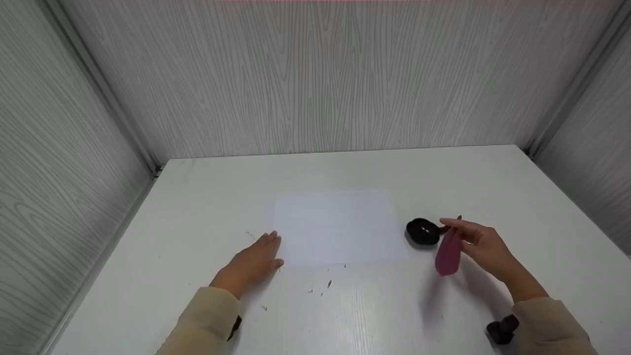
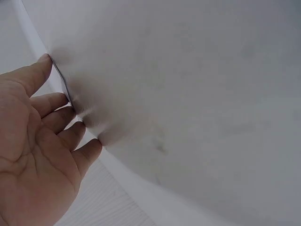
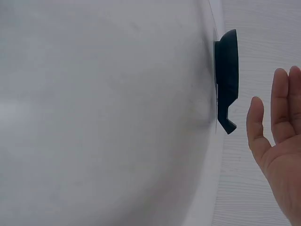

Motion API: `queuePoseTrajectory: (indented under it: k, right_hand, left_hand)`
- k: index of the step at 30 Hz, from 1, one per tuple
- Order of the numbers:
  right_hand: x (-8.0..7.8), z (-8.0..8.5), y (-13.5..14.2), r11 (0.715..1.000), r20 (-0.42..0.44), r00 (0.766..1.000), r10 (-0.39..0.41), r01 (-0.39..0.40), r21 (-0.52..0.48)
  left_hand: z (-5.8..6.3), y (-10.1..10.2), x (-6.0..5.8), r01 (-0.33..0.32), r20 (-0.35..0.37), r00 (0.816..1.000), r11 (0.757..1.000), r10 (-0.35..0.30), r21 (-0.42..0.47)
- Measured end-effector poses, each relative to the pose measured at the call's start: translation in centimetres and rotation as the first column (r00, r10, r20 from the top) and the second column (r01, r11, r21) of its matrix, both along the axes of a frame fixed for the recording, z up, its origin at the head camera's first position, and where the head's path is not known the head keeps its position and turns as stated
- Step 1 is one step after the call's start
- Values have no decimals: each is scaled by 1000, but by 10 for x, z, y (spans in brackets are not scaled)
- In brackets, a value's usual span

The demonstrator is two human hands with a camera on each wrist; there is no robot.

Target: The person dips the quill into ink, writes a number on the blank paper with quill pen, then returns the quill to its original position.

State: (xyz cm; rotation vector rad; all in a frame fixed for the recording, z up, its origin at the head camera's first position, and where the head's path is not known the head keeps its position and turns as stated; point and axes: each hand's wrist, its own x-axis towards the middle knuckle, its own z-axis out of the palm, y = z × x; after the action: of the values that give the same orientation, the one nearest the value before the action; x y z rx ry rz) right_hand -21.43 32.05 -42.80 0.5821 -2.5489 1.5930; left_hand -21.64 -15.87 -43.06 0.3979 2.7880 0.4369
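Observation:
A white sheet of paper [image 1: 340, 229] lies mid-table. My left hand [image 1: 254, 264] rests at its left edge, fingers extended; in the left wrist view the fingertips of the left hand [image 2: 51, 150] touch the sheet's edge. In the head view my right hand [image 1: 485, 249] pinches a pink tapered piece [image 1: 448, 254] that hangs over the table, narrow end up. Beside it sits a small black pan [image 1: 423, 231], handle towards that hand. The right wrist view has the pan [image 3: 227, 70] side-on near the right hand [image 3: 284, 150], fingers extended, the pink piece not showing.
The white table [image 1: 222, 197] is bounded by grey wood-grain panels [image 1: 315, 79] at the back and sides. Small dark specks [image 1: 329, 283] lie in front of the sheet. A black object [image 1: 502, 329] shows at my right cuff.

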Motion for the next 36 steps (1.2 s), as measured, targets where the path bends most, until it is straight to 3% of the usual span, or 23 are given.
queuePoseTrajectory:
  k: [8,18,22,27,36]
  right_hand:
    - [0,2,1,966,33,988,154,-144,-216]
    - [-1,1,4,967,1,987,159,-156,-201]
    - [0,1,3,970,1,994,110,-107,-220]
    - [1,3,-1,972,42,999,-9,18,-234]
    - [-1,3,-3,965,86,982,-168,182,-186]
  left_hand:
    - [-1,3,8,22,-12,1000,1000,-22,-19]
    - [-2,7,20,-6,-23,1000,1000,6,-21]
    - [-1,8,26,-2,-29,1000,1000,2,-21]
    - [1,9,34,0,-30,1000,1000,0,-16]
    - [2,9,41,17,-35,999,999,-18,-32]
